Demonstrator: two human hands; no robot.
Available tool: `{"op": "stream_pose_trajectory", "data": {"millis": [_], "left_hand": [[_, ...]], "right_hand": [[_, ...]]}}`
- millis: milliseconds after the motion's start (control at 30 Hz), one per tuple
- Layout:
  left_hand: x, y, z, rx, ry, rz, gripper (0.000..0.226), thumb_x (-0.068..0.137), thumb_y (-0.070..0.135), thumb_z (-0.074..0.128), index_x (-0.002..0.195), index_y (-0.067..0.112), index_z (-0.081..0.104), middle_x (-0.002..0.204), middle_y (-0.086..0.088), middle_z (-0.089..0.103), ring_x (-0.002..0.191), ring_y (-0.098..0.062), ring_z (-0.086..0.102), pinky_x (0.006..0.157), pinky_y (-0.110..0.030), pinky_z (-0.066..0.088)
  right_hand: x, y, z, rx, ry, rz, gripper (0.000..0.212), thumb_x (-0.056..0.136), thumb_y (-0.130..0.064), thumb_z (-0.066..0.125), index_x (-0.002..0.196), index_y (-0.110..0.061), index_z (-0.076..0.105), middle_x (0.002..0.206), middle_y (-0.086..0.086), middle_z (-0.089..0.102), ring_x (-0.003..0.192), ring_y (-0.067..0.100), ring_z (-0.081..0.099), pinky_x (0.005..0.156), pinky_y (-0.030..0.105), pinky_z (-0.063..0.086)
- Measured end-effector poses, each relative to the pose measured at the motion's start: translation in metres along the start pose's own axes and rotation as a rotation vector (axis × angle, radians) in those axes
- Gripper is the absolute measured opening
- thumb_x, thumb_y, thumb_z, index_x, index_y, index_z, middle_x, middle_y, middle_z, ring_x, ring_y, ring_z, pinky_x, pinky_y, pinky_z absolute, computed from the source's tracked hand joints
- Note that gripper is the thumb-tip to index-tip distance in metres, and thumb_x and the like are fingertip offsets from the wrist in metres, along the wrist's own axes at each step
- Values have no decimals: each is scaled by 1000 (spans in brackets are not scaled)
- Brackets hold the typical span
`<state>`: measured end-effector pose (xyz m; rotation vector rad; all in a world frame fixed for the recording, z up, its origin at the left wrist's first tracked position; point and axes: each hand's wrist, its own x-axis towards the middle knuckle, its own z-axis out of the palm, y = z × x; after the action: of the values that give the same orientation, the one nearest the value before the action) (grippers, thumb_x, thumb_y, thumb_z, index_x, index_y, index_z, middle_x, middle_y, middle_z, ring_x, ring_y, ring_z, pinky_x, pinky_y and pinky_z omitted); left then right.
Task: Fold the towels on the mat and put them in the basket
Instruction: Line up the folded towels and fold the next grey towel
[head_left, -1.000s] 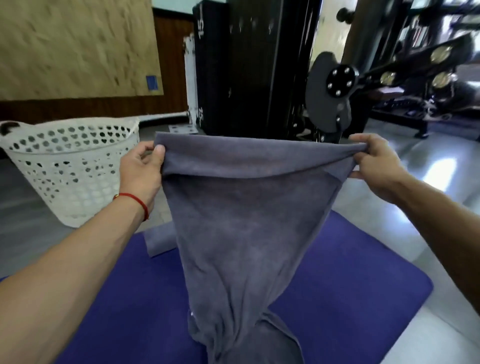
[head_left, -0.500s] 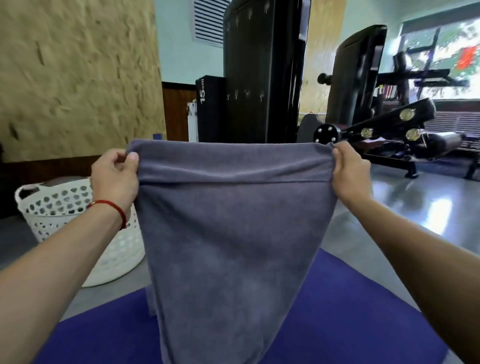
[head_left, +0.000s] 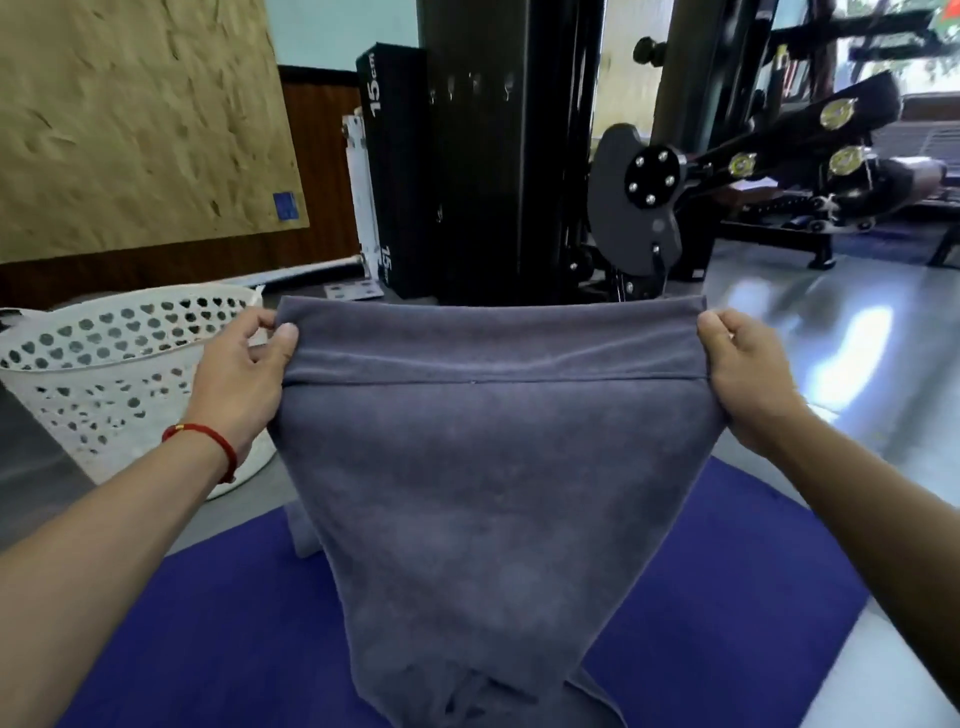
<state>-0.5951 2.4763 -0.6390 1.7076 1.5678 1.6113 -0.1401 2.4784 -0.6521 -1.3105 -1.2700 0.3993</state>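
Since half a second ago you've lowered the towel (head_left: 488, 467) and dropped your gaze with it, so its tail now reaches the mat (head_left: 727, 597) and bunches there below your wrists, where earlier it ran out of view.

Under and between your forearms lies that mat, spread flat as the folding surface — judging by the task, this is where the cloth gets laid out and halved. Ahead of both hands stands black gym equipment (head_left: 498, 156), which plays no part. Just beyond your left hand (head_left: 244, 379), on the bare floor off the mat's edge, sits the basket (head_left: 104, 364), close enough to reach once a fold is finished; I can't tell whether anything is in it.

You hold the towel stretched wide between your hands with its top edge rolled over towards you, the better to let the weight pull the creases out and square the corners. A second patch of grey cloth (head_left: 304, 535) shows below your left wrist, partly hidden behind the hanging one — whether it is another towel I cannot say.

Your hands are well apart. The left pinches its top corner with thumb over the band; the right hand (head_left: 748, 379) grips the opposite corner, fingers curled round the fabric.
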Motion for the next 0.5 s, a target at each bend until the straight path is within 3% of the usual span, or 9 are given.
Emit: {"op": "stream_pose_trajectory", "data": {"millis": [100,167,267,333,400,500], "left_hand": [[-18,-44,24,101,-231,-65,13,105,21,54,102,18,67,93,-8,71,83,-19,65,73,-36,53],[-29,-77,40,195,-405,-134,18,103,16,57,89,18,68,84,-18,69,75,-20,62,71,-34,48],[-45,-116,70,384,-632,-238,24,100,18,64,78,18,73,76,-12,73,73,-20,62,66,-33,47],[-56,-130,97,461,-680,-269,21,98,17,66,79,12,75,78,-11,75,74,-21,63,67,-30,47],[-60,-133,128,549,-651,-244,20,97,15,67,83,1,73,83,-14,73,74,-27,64,65,-22,43],[-53,-128,187,645,-621,-198,18,97,20,68,87,7,77,90,-16,74,92,-37,68,70,-33,43]], "right_hand": [[-57,54,-2,-79,-155,134,38,109,-21,48,74,-8,56,66,-7,55,64,10,48,65,33,40],[-98,84,-8,-40,-324,273,33,108,-13,48,80,-9,65,62,-11,61,57,3,52,59,27,44],[-142,134,-25,69,-614,536,23,105,-5,52,103,7,70,80,14,72,74,20,68,65,28,58],[-154,166,-40,36,-705,608,23,104,-8,57,103,11,69,89,24,71,80,26,68,74,35,60],[-156,190,-57,-61,-763,651,24,102,-12,61,91,8,67,86,18,71,78,23,67,73,35,58],[-146,213,-84,-140,-844,718,29,101,-13,63,73,-8,66,79,15,72,71,19,67,69,31,55]]}}
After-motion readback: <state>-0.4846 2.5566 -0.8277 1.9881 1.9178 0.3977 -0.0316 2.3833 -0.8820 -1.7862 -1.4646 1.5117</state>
